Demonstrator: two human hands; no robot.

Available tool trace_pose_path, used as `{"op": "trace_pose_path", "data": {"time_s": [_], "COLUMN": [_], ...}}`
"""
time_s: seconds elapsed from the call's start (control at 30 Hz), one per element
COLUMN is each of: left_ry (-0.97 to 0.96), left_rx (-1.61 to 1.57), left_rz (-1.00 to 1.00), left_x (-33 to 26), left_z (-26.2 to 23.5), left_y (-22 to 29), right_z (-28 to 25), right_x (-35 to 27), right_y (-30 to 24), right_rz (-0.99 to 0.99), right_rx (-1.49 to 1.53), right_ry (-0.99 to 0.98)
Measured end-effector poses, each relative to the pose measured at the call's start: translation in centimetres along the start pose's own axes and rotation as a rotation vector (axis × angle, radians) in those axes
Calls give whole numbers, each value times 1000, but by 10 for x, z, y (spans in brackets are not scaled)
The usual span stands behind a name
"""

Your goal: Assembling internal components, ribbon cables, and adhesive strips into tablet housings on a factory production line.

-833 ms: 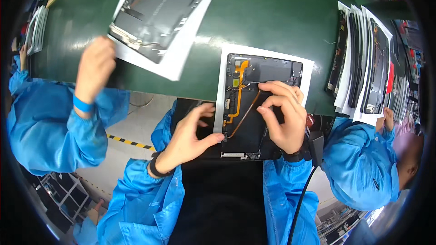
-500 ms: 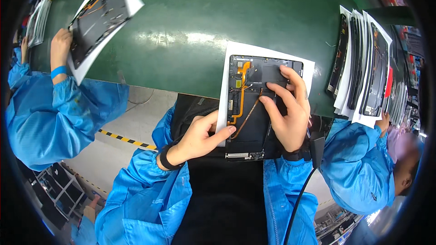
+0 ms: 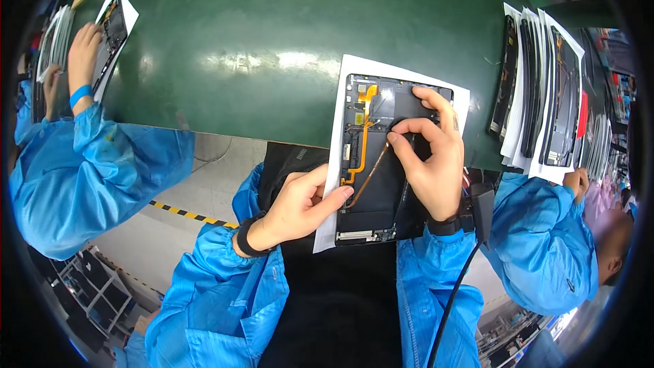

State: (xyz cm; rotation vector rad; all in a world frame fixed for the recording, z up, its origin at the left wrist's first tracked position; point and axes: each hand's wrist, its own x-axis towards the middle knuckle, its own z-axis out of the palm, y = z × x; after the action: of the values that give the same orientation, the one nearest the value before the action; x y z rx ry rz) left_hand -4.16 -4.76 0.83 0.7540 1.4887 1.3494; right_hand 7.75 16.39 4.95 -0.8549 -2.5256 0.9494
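Pinching orange flex cable (image 3: 368, 138) on opened tablet (image 3: 381, 163): right hand (image 3: 429, 157); left hand (image 3: 303, 204) loosely curled, steadying edge.

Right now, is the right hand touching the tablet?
Touching. The head view shows the right hand lying on the open tablet, thumb and forefinger pinched down onto its dark inner surface beside the orange flex cable, with no gap visible.

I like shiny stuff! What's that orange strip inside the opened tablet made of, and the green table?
The orange strip looks like a thin, bendy plastic ribbon cable: it lies flat and turns corners inside the opened tablet. The green table seems to be a smooth rubbery or plastic mat, judging by the soft glare of the lights on it.
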Motion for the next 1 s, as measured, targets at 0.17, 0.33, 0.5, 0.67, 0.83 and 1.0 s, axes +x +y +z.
{"op": "trace_pose_path", "data": {"time_s": [0.17,0.33,0.5,0.67,0.83,1.0], "left_ry": [14,25,141,394,274,-51], "left_rx": [-33,-156,-212,379,347,-447], "left_rz": [84,-3,-20,107,132,-326], "left_x": [13,35,45,40,18,28], "left_z": [-7,-12,-14,-25,-25,-7], "left_y": [20,32,36,45,57,49], "right_z": [-8,-13,-10,-7,0,6], "right_x": [-3,7,15,14,5,-9], "right_y": [-2,1,-2,-3,-11,-15], "right_rz": [27,-23,-45,-56,-155,-254], "right_rx": [156,167,219,218,222,151], "right_ry": [25,46,37,14,2,4]}}
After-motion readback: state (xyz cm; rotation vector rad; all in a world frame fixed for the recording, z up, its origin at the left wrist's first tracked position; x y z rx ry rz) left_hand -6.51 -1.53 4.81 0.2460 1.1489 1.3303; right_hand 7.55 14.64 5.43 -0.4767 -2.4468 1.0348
